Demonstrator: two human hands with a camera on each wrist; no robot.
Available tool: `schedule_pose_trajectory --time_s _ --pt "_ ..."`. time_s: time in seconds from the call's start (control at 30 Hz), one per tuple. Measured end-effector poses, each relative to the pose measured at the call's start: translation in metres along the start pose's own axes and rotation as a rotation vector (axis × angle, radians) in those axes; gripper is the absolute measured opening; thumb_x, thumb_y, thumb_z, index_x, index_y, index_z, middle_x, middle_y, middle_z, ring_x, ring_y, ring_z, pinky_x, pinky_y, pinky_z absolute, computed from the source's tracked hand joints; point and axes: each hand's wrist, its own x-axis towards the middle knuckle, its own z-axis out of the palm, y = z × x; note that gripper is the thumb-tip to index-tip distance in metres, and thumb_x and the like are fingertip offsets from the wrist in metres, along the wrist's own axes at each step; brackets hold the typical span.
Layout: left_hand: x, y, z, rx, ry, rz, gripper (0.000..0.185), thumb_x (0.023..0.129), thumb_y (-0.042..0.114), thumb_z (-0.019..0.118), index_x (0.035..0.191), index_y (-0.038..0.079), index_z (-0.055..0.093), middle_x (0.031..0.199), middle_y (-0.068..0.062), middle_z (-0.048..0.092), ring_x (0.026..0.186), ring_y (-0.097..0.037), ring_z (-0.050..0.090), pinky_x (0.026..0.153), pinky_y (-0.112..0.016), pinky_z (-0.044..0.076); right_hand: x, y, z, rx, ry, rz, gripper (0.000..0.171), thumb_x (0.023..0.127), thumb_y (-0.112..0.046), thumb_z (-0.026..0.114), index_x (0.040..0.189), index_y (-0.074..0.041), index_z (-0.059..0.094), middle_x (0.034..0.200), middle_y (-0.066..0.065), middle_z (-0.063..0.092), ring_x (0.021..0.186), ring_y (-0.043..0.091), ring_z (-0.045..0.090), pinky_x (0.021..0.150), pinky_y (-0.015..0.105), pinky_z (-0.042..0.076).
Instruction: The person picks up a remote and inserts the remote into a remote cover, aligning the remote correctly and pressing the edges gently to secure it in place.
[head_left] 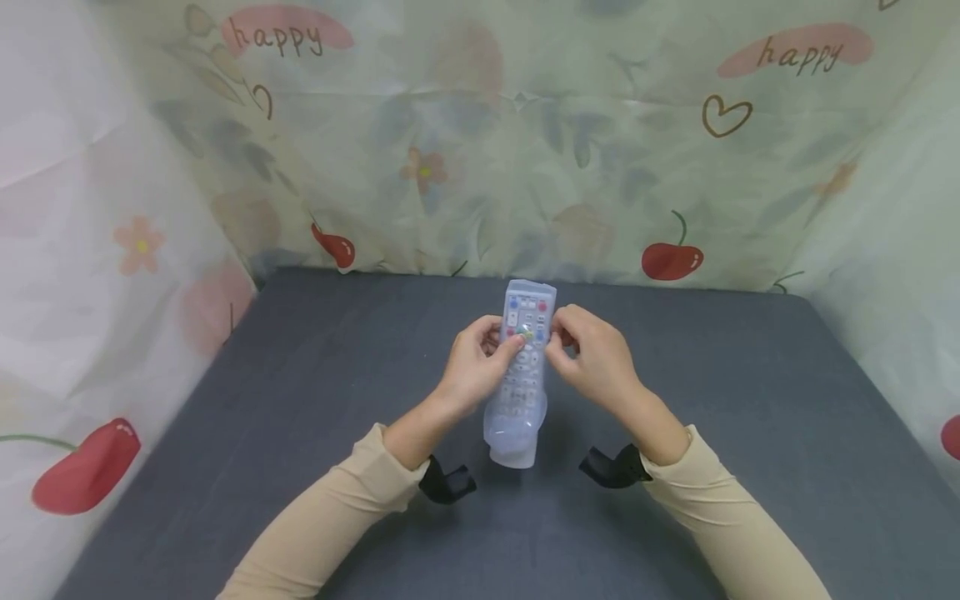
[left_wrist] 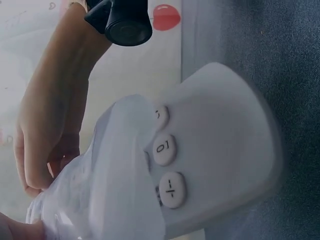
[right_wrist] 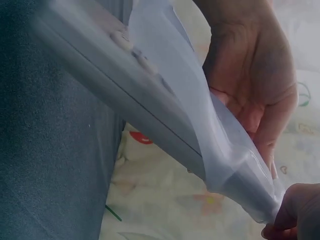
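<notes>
A white remote control [head_left: 522, 367] in a translucent silicone cover [head_left: 527, 293] is held above the grey table, pointing away from me. My left hand [head_left: 504, 343] grips its left side, thumb on the keys. My right hand [head_left: 561, 337] pinches the cover at the right edge. In the left wrist view the remote's near end [left_wrist: 225, 140] is bare, with the cover [left_wrist: 115, 175] bunched further up and my right hand [left_wrist: 45, 140] behind it. In the right wrist view the cover [right_wrist: 210, 130] lifts off the remote [right_wrist: 100, 65] beside my left hand [right_wrist: 255, 70].
A dark grey table [head_left: 300, 400] lies under the hands. Fruit-and-flower patterned cloth [head_left: 465, 150] walls it in at the back and on both sides. Black wrist cameras [head_left: 446, 483] sit under each beige sleeve.
</notes>
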Motion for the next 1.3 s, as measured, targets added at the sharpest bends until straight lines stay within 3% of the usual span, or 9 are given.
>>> schedule_pose_trajectory --time_s 0.37,0.73,0.9,1.0,1.13,1.3 --pt "0.001 -0.004 0.001 -0.031 0.036 -0.071 0.023 0.089 0.008 0.06 0.109 -0.005 0.06 0.08 -0.008 0.055 0.065 -0.01 0.049 0.057 -0.02 0.044 -0.005 0.0 0.009 -0.027 0.031 -0.061 0.012 0.076 0.0 0.056 0.069 -0.006 0.048 0.064 0.007 0.046 0.058 0.011 0.039 0.054 0.022 0.03" --pt "0.001 0.0 -0.001 0.001 0.021 0.013 0.022 0.088 0.008 0.062 0.106 -0.005 0.061 0.077 -0.01 0.056 0.062 -0.01 0.048 0.056 -0.021 0.044 -0.009 0.0 0.011 -0.061 0.13 -0.118 0.01 0.077 0.001 0.058 0.071 -0.006 0.054 0.065 0.005 0.049 0.058 0.013 0.045 0.052 0.024 0.037" --pt "0.002 -0.002 -0.001 0.032 0.033 0.016 0.024 0.088 0.01 0.063 0.107 -0.003 0.062 0.077 -0.012 0.057 0.061 -0.01 0.048 0.057 -0.021 0.043 -0.013 -0.002 0.016 -0.075 0.177 -0.112 0.005 0.08 0.002 0.06 0.079 -0.003 0.062 0.071 0.007 0.054 0.061 0.017 0.051 0.053 0.028 0.043" --pt "0.003 -0.004 -0.001 0.033 0.045 0.011 0.025 0.088 0.012 0.063 0.108 -0.003 0.062 0.078 -0.013 0.058 0.062 -0.01 0.048 0.057 -0.021 0.043 -0.016 -0.003 0.02 0.005 0.149 -0.076 0.006 0.084 0.001 0.058 0.087 0.001 0.062 0.079 0.011 0.057 0.067 0.019 0.057 0.058 0.029 0.05" --pt "0.004 -0.004 -0.001 0.013 0.056 0.018 0.026 0.088 0.012 0.063 0.11 -0.003 0.061 0.081 -0.014 0.058 0.063 -0.01 0.049 0.058 -0.021 0.044 -0.019 -0.006 0.023 0.202 0.049 0.026 0.014 0.09 -0.005 0.056 0.103 0.002 0.056 0.095 0.016 0.061 0.079 0.025 0.067 0.064 0.032 0.057" --pt "0.004 -0.002 -0.001 0.008 0.057 0.025 0.026 0.088 0.013 0.063 0.109 -0.003 0.061 0.08 -0.011 0.058 0.063 -0.009 0.049 0.058 -0.021 0.044 -0.019 -0.007 0.026 0.343 -0.023 0.093 0.032 0.087 -0.011 0.065 0.11 -0.001 0.045 0.101 0.022 0.067 0.075 0.028 0.071 0.062 0.032 0.057"
